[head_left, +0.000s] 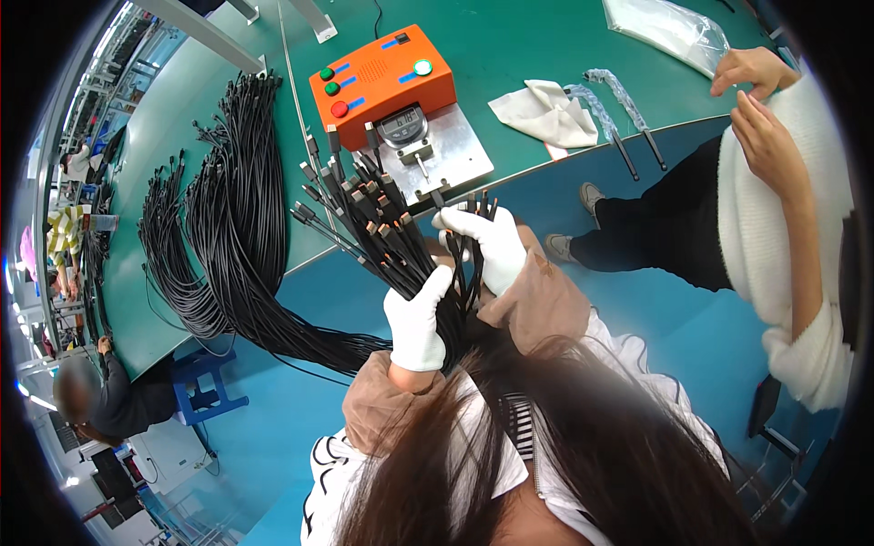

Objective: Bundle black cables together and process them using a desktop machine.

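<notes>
Black cables (378,218) with small plugs fan upward in a bundle at the middle of the frame, and I see both white-gloved hands on them. From my seat, the left hand (417,318) is wrapped around the bundle's lower part, while the right hand (496,246), just beside it, pinches a single plug (439,197), and more cables pass by its fingers. I cannot tell whether that plug touches the metal plate (469,155) above it. On the plate sits a digital gauge (402,126); behind it an orange box (387,77) with green and red buttons stands on the green table (510,55). A long heap of cables (232,200) lies at the upper left, trailing down toward the left wrist. At the upper right I make out a crumpled white cloth (542,114), two black rods (626,156) partly wrapped in clear film, and a clear bag (669,36) near a standing co-worker (760,200). Farther off, at the lower left, a person in dark clothing (137,396) is beside a blue stool (208,382).
</notes>
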Tool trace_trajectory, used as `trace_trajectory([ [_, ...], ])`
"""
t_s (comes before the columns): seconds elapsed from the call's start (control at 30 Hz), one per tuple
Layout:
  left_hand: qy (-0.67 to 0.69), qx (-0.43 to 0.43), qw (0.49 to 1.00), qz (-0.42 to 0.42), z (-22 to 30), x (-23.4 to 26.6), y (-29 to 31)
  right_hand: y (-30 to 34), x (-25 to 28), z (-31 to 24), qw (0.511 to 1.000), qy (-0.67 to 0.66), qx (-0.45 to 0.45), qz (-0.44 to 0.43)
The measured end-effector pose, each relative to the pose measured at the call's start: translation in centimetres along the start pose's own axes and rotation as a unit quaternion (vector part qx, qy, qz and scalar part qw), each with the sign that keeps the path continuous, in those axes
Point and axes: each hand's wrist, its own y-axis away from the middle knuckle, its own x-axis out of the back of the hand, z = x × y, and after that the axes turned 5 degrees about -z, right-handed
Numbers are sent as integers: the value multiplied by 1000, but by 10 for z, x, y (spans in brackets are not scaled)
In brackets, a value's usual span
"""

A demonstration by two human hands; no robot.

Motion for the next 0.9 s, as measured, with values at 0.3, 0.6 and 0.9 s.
trace_trajectory([
  [0.3, 13, 6, 1000, -6, 2, -1, -1, -1, -2, -3, 1000, 4, -12, -5],
  [0.6, -4, -7, 1000, -4, -2, 1, -1, -1, 0, 0, 1000, 5, -3, -1],
  [0.9, -1, -9, 1000, -12, 1, 0, 1, -2, 11, 13, 995, -6, 74, -61],
])
